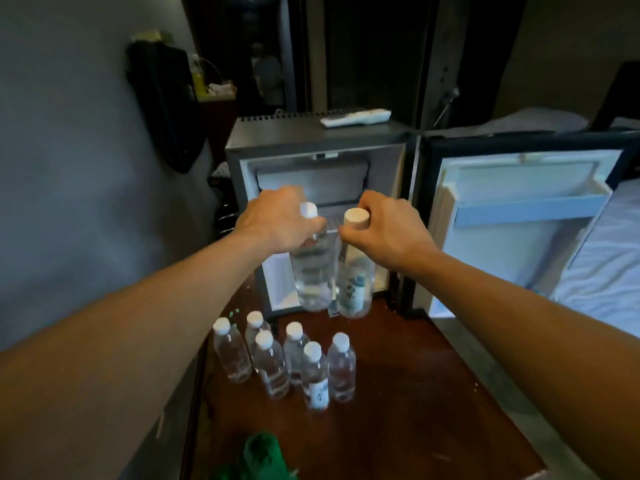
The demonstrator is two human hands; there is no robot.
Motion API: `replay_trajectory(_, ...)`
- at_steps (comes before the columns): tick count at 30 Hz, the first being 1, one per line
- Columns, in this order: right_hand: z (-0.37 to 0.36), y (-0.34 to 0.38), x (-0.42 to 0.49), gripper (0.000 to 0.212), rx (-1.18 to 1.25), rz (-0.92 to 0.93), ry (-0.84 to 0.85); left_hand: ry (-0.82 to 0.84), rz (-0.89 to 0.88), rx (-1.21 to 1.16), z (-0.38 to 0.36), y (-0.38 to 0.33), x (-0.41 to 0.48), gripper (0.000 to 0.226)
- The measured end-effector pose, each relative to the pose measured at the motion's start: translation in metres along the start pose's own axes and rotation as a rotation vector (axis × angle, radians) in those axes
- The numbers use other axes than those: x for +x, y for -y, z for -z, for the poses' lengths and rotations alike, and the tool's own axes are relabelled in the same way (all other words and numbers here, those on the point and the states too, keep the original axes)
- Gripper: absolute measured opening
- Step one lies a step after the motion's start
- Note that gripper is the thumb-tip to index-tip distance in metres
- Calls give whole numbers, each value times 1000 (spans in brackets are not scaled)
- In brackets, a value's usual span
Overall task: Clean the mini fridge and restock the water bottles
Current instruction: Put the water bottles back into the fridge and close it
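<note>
Plastic, clear and white-capped, two water bottles hang upright, caps up, before the open grey mini fridge (237, 174). The left hand (277, 220) curls round the left-hand bottle (311, 278) at its neck, and the right hand (384, 226) pinches the right-hand bottle (356, 289) below its cap. Restocking looks begun. Next, both need carrying inward with their long axes kept vertical. Six spare bottles (294, 358) wait on the dark wooden table (415, 393).

The left hand (277, 220) grips one bottle (311, 278), the right hand (388, 226) another bottle (356, 289). Six spare bottles (294, 355) stand at six o'clock.

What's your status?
Left grip on left bottle, right grip on right bottle, at open mini fridge. Six spare bottles standing below. Nothing in the way.
</note>
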State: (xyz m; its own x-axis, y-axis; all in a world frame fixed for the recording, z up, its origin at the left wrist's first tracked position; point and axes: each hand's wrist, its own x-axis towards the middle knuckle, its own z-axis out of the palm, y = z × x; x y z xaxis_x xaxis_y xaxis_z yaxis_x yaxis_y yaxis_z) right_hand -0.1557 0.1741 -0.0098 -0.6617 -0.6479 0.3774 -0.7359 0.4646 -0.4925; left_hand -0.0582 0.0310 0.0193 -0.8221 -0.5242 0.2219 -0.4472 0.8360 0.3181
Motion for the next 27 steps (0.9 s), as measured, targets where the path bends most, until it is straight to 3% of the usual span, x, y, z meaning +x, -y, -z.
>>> replay_trajectory(5,-28,-27,58,31,47,7,11,-256,127,-85,-13,4,55,41)
replay_trajectory(15,-95,-66,171,21,293,43,-25,-463,463,-489,-61,42,155,33)
replay_trajectory(24,-145,-62,232,30,340,20,109,-460,553,-473,-101,65,213,30)
replay_trajectory(27,-160,-51,263,22,420,-59,131,-445,589,-475,-110,78,236,36)
